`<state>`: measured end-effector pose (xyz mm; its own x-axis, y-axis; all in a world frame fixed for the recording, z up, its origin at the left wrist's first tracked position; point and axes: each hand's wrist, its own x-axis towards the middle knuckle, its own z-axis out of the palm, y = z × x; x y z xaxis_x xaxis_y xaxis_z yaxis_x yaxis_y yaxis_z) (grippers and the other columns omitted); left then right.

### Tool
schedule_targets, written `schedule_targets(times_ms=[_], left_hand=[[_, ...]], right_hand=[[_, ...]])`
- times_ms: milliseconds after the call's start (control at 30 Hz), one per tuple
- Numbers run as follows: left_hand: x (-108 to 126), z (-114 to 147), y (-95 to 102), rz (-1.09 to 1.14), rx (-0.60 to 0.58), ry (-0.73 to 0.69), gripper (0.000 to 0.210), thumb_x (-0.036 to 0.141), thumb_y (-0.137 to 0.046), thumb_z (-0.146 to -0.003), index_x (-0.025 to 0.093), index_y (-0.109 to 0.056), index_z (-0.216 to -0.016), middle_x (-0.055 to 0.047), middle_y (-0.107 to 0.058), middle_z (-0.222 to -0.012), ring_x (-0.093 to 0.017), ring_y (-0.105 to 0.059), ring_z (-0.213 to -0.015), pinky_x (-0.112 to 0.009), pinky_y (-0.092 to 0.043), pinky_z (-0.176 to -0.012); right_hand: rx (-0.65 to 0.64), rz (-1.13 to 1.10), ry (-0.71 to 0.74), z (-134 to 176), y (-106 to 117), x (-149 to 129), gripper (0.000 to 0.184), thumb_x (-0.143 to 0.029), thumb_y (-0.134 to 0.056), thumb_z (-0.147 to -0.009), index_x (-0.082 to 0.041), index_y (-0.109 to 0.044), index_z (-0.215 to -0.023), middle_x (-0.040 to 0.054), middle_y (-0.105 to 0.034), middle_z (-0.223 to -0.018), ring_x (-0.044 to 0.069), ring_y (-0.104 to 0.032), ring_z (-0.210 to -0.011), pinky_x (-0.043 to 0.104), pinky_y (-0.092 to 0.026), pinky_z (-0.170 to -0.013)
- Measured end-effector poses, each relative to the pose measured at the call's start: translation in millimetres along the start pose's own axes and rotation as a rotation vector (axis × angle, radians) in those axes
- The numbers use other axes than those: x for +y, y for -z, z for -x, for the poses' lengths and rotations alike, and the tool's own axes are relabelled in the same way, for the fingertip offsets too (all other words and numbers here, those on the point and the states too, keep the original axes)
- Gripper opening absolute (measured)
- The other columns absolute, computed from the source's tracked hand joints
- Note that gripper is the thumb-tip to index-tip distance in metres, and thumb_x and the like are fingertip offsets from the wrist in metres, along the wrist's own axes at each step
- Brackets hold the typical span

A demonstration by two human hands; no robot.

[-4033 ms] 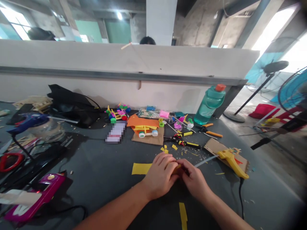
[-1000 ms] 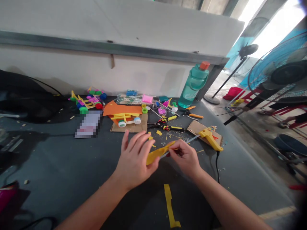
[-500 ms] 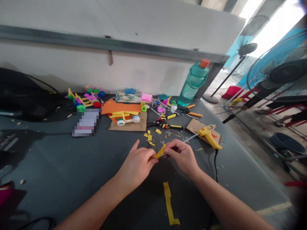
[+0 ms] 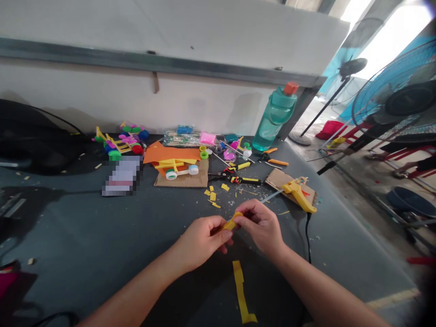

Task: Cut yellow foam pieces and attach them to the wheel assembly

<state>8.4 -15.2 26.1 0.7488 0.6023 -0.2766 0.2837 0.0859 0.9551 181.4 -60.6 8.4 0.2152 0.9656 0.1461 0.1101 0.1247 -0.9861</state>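
Observation:
Between my two hands is a small strip of yellow paper [image 4: 230, 224], bent or folded. My left hand [image 4: 205, 236] pinches its near end between thumb and fingers. At the far end, the fingertips of my right hand [image 4: 260, 225] are closed on the same strip. Part of the strip is hidden by my fingers. A longer yellow paper strip [image 4: 240, 290] lies on the dark table just below my hands. Small yellow scraps [image 4: 213, 196] are scattered beyond them.
A yellow glue gun [image 4: 296, 195] rests on cardboard at right, its cord running forward. Pliers with yellow-black handles [image 4: 245, 180], a model with bottle-cap wheels [image 4: 180, 170], orange paper [image 4: 166, 152] and a teal bottle [image 4: 275, 118] stand or lie farther back. A phone-like slab [image 4: 122, 175] is at left.
My left hand has turned and lowered slightly, with its raised index finger now curled in. The small strip looks more bunched between my fingers. The longer strip stays in place.

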Motion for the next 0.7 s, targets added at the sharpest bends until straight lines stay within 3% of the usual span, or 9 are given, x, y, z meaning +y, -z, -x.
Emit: schedule_targets(times_ms=[133, 267, 467, 700], left_hand=[[-0.9, -4.7, -7.1, 0.109, 0.084, 0.026, 0.029, 0.042, -0.055, -0.084, 0.014, -0.059, -0.079, -0.002, -0.064, -0.073, -0.011, -0.057, -0.057, -0.023, -0.044, -0.057], [-3.9, -5.6, -8.6, 0.147, 0.116, 0.016, 0.030, 0.044, -0.058, -0.082, 0.014, -0.061, -0.082, -0.003, -0.065, -0.074, -0.011, -0.058, -0.059, -0.023, -0.045, -0.058], [-6.1, -6.1, -12.3, 0.253, 0.119, 0.062, 0.035, 0.047, -0.056, -0.082, 0.013, -0.064, -0.086, -0.004, -0.067, -0.074, -0.010, -0.055, -0.055, -0.023, -0.044, -0.055], [-2.0, -6.1, -13.3, 0.111, 0.153, 0.050, 0.024, 0.034, -0.056, -0.083, 0.014, -0.068, -0.081, -0.004, -0.069, -0.073, -0.011, -0.058, -0.059, -0.023, -0.046, -0.058]], right_hand=[[-0.046, -0.210, -0.140, -4.4, -0.9, 0.0, 0.032, -0.029, -0.077, -0.067, -0.021, -0.060, -0.093, -0.0028, -0.064, -0.070, 0.012, -0.059, -0.057, 0.024, -0.048, -0.053], [-0.126, -0.207, -0.238, -6.4, -0.1, -2.1, 0.025, -0.036, -0.077, -0.066, -0.017, -0.062, -0.068, -0.0012, -0.063, -0.061, 0.012, -0.058, -0.056, 0.024, -0.047, -0.054], [-0.084, -0.204, -0.264, -7.0, 0.7, -3.5, 0.029, -0.037, -0.081, -0.060, -0.017, -0.060, -0.062, -0.0022, -0.062, -0.055, 0.012, -0.056, -0.051, 0.023, -0.045, -0.051], [-0.070, -0.206, -0.293, -7.1, 0.8, 1.0, 0.028, -0.037, -0.078, -0.065, -0.017, -0.059, -0.061, -0.0022, -0.061, -0.053, 0.011, -0.054, -0.050, 0.023, -0.043, -0.050]])
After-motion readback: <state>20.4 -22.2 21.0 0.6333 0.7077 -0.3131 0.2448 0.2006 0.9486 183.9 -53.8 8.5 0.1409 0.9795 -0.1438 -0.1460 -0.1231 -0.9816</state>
